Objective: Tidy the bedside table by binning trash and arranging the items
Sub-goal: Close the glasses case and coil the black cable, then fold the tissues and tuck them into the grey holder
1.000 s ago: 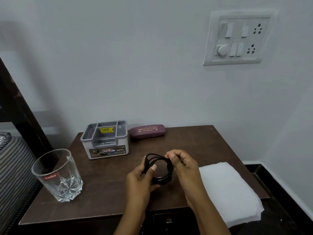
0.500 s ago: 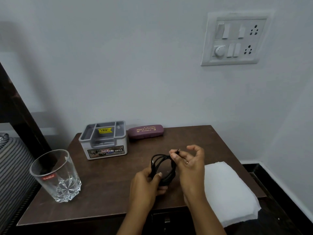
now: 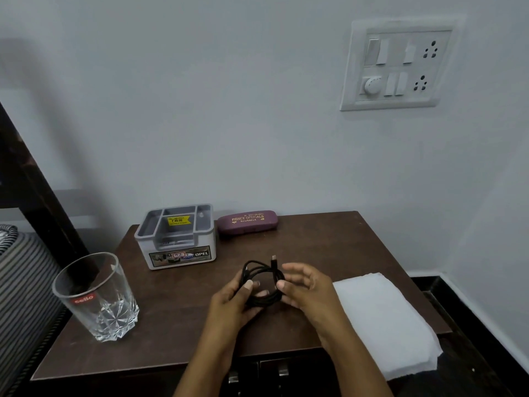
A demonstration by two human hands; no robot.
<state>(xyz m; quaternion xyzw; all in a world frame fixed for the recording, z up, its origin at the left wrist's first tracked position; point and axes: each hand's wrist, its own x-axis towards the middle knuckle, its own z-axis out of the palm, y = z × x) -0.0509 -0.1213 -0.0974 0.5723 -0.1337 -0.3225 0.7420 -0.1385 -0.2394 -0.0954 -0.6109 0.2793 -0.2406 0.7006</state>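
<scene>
We see both hands meeting over the middle of the brown worktop (image 3: 329, 245), just above its surface, with a black cable (image 3: 259, 267) wound into a small coil between them. The left hand (image 3: 232, 303) grips the coil from the left and below, its thumb laid across the loops and its fingers curled under them. The right hand (image 3: 309, 290) is loose, its fingers spread and only gently bent, its thumb tip resting against the coil's right side; we cannot make out any firm pinch there. One end of the cable, a small plug (image 3: 274, 258), sticks upright from the top of the coil. At the back left of the worktop stands a grey organiser box (image 3: 177, 239) with open compartments and a yellow price sticker, and just to its right, close to the wall, lies a maroon spectacle case (image 3: 247, 221). A clear drinking glass (image 3: 97, 296) stands upright at the front left corner, well apart from the hands. A folded white cloth (image 3: 380, 316) lies on the right front of the worktop and overhangs its edge. On the wall above and to the right we see a white switch panel (image 3: 398, 64), and at the far left a striped mattress (image 3: 23, 282).
</scene>
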